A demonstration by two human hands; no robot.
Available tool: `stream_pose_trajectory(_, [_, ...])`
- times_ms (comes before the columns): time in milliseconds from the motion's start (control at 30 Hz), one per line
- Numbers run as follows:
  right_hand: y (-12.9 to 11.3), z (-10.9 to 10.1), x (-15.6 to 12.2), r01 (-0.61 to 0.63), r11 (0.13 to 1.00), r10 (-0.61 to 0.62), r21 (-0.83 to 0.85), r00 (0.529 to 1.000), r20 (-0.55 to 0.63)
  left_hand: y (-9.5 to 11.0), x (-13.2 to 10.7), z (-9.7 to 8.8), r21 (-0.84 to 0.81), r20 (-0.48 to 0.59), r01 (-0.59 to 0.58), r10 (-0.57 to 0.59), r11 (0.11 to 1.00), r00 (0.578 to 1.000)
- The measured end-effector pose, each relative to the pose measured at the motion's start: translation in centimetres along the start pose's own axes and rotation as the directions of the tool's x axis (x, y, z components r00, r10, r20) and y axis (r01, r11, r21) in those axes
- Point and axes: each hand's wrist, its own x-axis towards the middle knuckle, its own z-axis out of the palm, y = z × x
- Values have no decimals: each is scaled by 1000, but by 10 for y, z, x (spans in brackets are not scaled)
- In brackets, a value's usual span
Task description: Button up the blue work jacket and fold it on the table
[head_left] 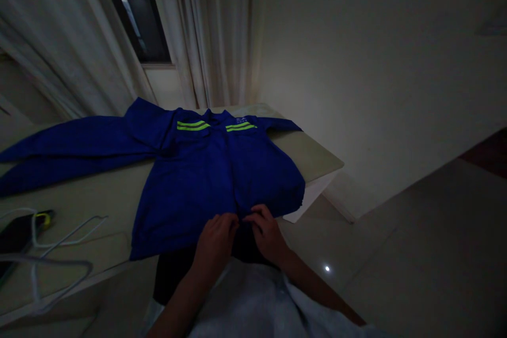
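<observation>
A blue jacket [190,179] lies front side up on the table, its collar toward the window and two yellow-green stripes on each side of the chest. Its lower edge hangs over the near side of the table. At the middle of that hem, my left hand [216,237] is closed with its fingertips pinching the cloth by the front opening. Just to the right, my right hand [267,232] has bent fingers gripping the hem's other side. The fingertips are dim, so small details between them are hidden.
Two long blue cloth lengths [79,134] stretch left from the jacket. White wire hangers [65,243] and a dark phone-like object [18,235] lie on the table [106,195] at left. Curtains [222,31] hang behind, and a wall [356,63] stands at right.
</observation>
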Motion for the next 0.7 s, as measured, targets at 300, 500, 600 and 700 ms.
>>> stream_pose_trajectory(300, [1,5,-2,-39,999,38,-31,997,-61,-15,22,-18,46,-32,-23,25,999,999])
stream_pose_trajectory(500, [1,10,-3,-31,999,25,-35,985,-171,-41,43,-21,398,-59,202,-195,895,979])
stream_pose_trajectory(600, [4,15,-7,-106,994,89,-36,943,-322,-38,41,-10,458,-67,311,-317,833,946])
stream_pose_trajectory(700, [4,16,-13,-91,994,62,-61,926,-373,-28,34,-2,484,-98,360,-359,798,928])
